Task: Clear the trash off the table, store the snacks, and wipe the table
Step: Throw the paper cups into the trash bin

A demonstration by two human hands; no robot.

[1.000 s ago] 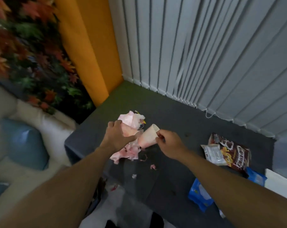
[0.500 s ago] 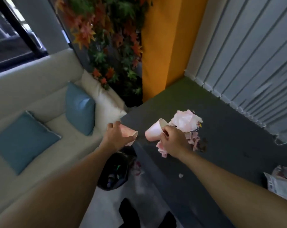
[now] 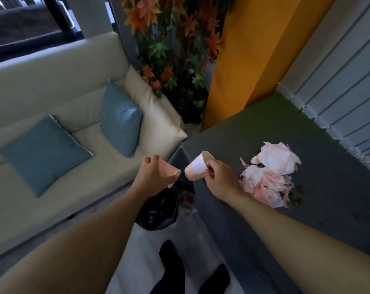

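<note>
Over the black bin [image 3: 158, 209] at six o'clock, the left hand [image 3: 152, 177] grips a paper cup [image 3: 171, 174] and the right hand [image 3: 220, 182] pinches a second cup [image 3: 195, 168], while crumpled tissues [image 3: 268, 175] at three o'clock on the table [image 3: 317, 219] await clearing, wiping undone.

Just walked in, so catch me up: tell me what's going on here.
A person is clearing trash. The left hand holds a squashed pink cup and the right hand pinches a second cup by its rim, both held off the corner of the table, above the black bin on the floor. A heap of crumpled pink-stained tissues lies on the table, not yet cleared.
</note>
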